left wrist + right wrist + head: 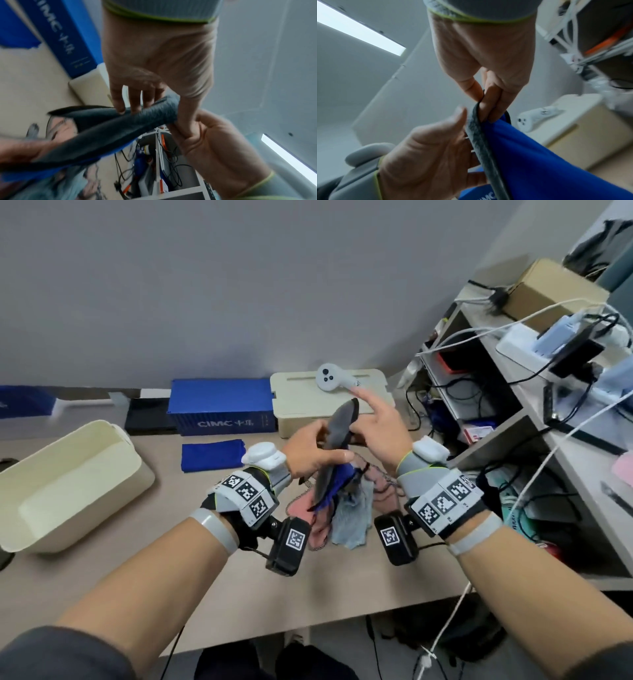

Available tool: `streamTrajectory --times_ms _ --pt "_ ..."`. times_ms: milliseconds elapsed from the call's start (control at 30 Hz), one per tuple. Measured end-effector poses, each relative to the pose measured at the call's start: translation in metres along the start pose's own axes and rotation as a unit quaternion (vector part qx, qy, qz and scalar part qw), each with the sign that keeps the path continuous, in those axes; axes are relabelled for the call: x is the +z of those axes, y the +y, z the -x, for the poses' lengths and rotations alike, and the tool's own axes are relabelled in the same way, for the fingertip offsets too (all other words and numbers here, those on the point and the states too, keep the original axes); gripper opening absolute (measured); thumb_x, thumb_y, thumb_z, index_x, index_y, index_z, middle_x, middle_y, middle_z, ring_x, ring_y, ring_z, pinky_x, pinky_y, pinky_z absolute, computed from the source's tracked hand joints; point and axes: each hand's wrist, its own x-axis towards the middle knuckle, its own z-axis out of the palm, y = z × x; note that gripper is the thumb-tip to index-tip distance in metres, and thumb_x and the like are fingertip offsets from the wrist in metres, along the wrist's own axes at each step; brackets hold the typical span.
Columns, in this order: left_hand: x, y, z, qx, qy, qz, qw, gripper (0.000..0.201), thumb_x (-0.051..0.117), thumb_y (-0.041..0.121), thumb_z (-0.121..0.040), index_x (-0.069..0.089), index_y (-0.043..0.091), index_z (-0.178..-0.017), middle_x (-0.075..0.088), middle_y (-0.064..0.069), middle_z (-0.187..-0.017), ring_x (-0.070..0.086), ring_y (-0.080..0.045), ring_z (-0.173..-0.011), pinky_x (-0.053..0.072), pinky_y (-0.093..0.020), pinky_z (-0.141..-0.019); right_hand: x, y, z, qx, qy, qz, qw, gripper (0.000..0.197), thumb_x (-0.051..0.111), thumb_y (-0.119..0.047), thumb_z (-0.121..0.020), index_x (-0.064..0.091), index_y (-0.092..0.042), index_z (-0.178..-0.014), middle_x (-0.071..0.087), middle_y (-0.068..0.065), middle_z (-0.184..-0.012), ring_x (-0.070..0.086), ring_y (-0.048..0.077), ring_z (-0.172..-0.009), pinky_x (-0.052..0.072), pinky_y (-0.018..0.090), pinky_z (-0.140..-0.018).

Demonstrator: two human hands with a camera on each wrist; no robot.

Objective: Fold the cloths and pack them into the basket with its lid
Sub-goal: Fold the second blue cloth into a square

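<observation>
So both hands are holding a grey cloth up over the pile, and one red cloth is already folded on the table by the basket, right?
Nearly: the folded cloth beside the basket is blue, not red, as the head view shows. Both the left hand and right hand do hold the grey cloth above the pile.

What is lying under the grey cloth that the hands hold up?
A heap of pink cloths and a light blue cloth lies on the table. What lies beneath the heap is hidden.

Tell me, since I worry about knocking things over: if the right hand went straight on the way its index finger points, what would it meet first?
Probably the white controller lying on the cream box. The right hand pinches the grey cloth, its index finger aimed up-left at that controller; depth is unclear, so it might pass above.
</observation>
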Motion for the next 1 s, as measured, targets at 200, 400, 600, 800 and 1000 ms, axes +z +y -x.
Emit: streamTrajectory --times_ms 200,400,600,800,1000 --pt "-0.035 0.008 0.025 0.002 0.095 -0.036 0.995 0.029 0.063 0.023 -0.075 0.064 0.011 -0.102 0.068 -0.01 -0.095 0.059 -0.02 -0.089 0.047 -0.041 -0.09 0.013 -0.025 0.005 -0.07 -0.115 0.016 0.991 0.039 0.055 0.009 -0.08 0.068 -0.017 -0.105 0.072 0.018 -0.087 0.072 0.027 -0.081 0.058 0.034 -0.084" --pt "-0.081 0.003 0.07 0.003 0.099 -0.144 0.985 0.026 0.078 0.03 -0.068 0.062 0.025 -0.088 0.064 0.003 -0.077 0.057 -0.013 -0.07 0.046 -0.033 -0.069 0.051 -0.059 -0.002 -0.124 -0.034 0.119 0.984 0.014 0.072 -0.034 -0.078 0.066 -0.025 -0.068 0.062 -0.006 -0.061 0.058 0.016 -0.059 0.052 0.033 -0.064" --pt "-0.139 -0.032 0.111 -0.052 0.136 -0.188 0.971 0.019 0.068 0.031 -0.064 0.062 0.029 -0.083 0.067 0.002 -0.079 0.06 -0.018 -0.075 0.051 -0.038 -0.079 0.088 -0.07 -0.005 -0.127 -0.069 0.166 0.975 0.032 0.06 -0.035 -0.089 0.065 -0.006 -0.077 0.06 0.002 -0.071 0.054 0.018 -0.071 0.045 0.037 -0.071" --pt "-0.189 -0.067 0.141 -0.085 0.221 -0.241 0.941 0.017 0.054 0.018 -0.077 0.064 0.032 -0.077 0.062 0.011 -0.063 0.056 -0.021 -0.062 0.049 -0.03 -0.063 0.124 -0.059 -0.014 -0.087 -0.033 0.138 0.986 0.025 0.056 -0.03 -0.095 0.061 -0.01 -0.081 0.057 0.002 -0.077 0.05 0.018 -0.073 0.04 0.033 -0.071" --pt "-0.208 -0.078 0.144 -0.044 0.294 -0.257 0.919 0.03 0.047 0.009 -0.089 0.07 0.022 -0.103 0.057 0.008 -0.068 0.05 -0.02 -0.064 0.038 -0.025 -0.064 0.136 -0.05 -0.017 -0.051 -0.063 0.084 0.993 0.035 0.052 -0.029 -0.098 0.048 -0.02 -0.064 0.045 -0.005 -0.064 0.039 0.015 -0.065 0.033 0.032 -0.067"
